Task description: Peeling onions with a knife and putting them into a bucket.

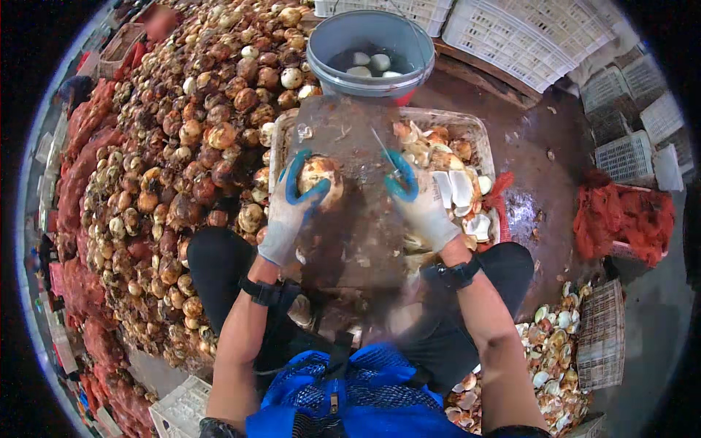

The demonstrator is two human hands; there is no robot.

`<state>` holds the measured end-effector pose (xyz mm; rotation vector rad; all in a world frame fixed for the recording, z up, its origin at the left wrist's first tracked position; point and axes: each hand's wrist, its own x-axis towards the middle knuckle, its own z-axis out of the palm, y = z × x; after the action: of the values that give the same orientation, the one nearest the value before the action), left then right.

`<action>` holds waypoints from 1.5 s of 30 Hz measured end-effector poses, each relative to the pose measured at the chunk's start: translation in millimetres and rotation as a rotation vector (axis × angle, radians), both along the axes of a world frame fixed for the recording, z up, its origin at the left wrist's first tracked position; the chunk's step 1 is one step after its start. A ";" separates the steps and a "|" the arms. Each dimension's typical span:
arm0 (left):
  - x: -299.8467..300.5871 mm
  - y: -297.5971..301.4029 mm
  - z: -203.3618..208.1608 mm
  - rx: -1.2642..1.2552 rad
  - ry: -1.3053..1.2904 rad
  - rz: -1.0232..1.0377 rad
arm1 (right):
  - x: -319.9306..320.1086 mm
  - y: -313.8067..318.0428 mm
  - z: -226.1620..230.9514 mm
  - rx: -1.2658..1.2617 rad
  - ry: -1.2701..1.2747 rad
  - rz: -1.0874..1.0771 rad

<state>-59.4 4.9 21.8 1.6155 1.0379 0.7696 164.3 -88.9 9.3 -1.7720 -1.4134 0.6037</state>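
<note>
1. Blue mesh clothing (328,383) on the person's own torso lies nearest the camera, with dark-clad knees spread to either side above it.
2. Curled around a brown-skinned onion (321,174), the gloved left hand (287,208) has its thumb and fingers apart by the onion's width; the onion sits over the left edge of a wet brown board (343,241).
3. Across the board, the gloved right hand (420,201) is closed on a knife (381,146), its thin blade pointing away from the person; the handle is mostly hidden.
4. Beneath the board stands a shallow pale crate (488,157), whose right part holds onion skins, whitish cut pieces and peelings; red netting (499,204) hangs at its right edge.
5. Beyond the board is a grey bucket (365,31) with a wire handle; four pale, peeled-looking onions show in its dark interior.
6. Unpeeled onions form a large heap (204,131) on the left, with red mesh sacks (87,285) along its far side.
7. On the right, a low crate (629,252) is heaped with red mesh; nearer, a slatted basket (601,336) stands beside a spread of peelings (548,358).
8. White crates (511,40) are stacked at the top right; their contents cannot be made out.
</note>
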 end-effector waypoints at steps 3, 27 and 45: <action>1.8 1.4 -7.3 -0.079 -0.154 0.011 | -17.8 2.7 -9.1 0.001 0.009 0.106; -0.6 11.8 -22.0 -0.034 0.019 -0.044 | -47.4 13.7 7.0 -0.247 0.683 -0.086; 6.0 -6.2 -6.0 -0.279 -0.067 -0.155 | -49.1 31.4 -29.0 -0.005 0.595 0.003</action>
<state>-53.5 -1.4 15.9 1.4029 0.9158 0.5450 115.2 -57.4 -19.7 -1.4231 -0.9964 1.0333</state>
